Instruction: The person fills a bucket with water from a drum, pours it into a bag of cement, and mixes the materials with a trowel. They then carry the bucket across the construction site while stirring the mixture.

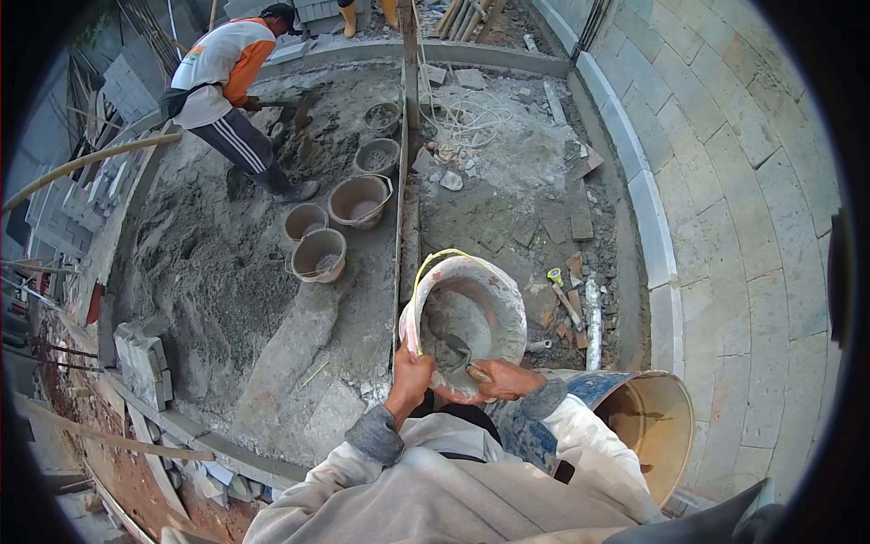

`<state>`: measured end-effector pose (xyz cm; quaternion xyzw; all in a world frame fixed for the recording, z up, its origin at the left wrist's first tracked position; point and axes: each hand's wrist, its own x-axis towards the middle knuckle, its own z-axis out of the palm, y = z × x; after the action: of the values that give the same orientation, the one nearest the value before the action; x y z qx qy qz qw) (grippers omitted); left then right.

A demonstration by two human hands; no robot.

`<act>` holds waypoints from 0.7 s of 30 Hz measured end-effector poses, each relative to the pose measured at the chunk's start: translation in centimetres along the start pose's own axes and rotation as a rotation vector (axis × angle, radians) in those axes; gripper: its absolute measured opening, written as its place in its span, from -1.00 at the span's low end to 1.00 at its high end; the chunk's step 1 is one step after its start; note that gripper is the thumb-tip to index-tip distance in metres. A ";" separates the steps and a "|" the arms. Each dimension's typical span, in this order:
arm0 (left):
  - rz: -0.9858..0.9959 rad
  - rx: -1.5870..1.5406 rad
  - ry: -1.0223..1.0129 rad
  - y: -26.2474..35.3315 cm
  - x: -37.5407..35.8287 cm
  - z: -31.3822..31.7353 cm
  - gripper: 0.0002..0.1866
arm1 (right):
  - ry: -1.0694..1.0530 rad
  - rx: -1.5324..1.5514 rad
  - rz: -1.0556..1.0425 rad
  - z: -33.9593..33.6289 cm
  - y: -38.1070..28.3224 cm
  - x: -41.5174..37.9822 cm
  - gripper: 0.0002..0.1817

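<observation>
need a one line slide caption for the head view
Left hand grips the rim of a mortar bucket while the right hand works a trowel inside; a co-worker mixes nearby.

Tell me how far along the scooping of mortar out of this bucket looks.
Mostly done: the tilted bucket shows bare inner wall, with only a small grey patch of mortar low inside. In hand: the left hand grips the rim while the right hand works a trowel into that patch. Left: that remainder. The large container beside it holds no mortar that shows.
</observation>
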<state>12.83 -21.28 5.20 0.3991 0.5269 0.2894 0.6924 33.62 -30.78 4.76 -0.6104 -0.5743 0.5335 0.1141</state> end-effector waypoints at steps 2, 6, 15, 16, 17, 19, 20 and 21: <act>-0.010 0.025 0.028 -0.9 -1.2 -0.8 -0.50 | -0.027 -0.052 -0.022 0.3 -0.2 -1.7 -0.63; 0.065 0.052 -0.007 -4.0 -2.8 -2.1 -0.31 | 0.269 -0.113 0.049 -2.3 -0.8 -4.4 -0.67; 0.040 -0.020 -0.010 -4.7 -6.4 -1.4 -0.27 | -0.187 0.555 0.159 2.0 1.9 -5.9 -0.75; 0.064 -0.038 -0.012 -4.4 -6.7 -1.3 -0.27 | -0.245 0.625 0.126 2.5 2.1 -5.9 -0.72; 0.065 -0.049 -0.010 -4.2 -6.9 -1.3 -0.26 | -0.270 0.626 0.127 2.7 2.2 -5.7 -0.71; 0.061 -0.067 -0.004 -4.2 -7.4 -1.8 -0.25 | -0.326 0.633 0.131 3.5 2.6 -5.1 -0.69; 0.047 -0.088 0.000 -4.4 -7.6 -2.1 -0.25 | -0.338 0.709 0.120 4.0 2.5 -4.9 -0.73; 0.037 -0.116 0.006 -4.8 -7.6 -2.4 -0.25 | -0.352 0.777 0.110 4.3 2.3 -4.4 -0.76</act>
<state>8.32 -29.41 4.62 0.3672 0.5040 0.3333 0.7072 32.62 -37.14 3.61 -0.4514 -0.3079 0.8115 0.2073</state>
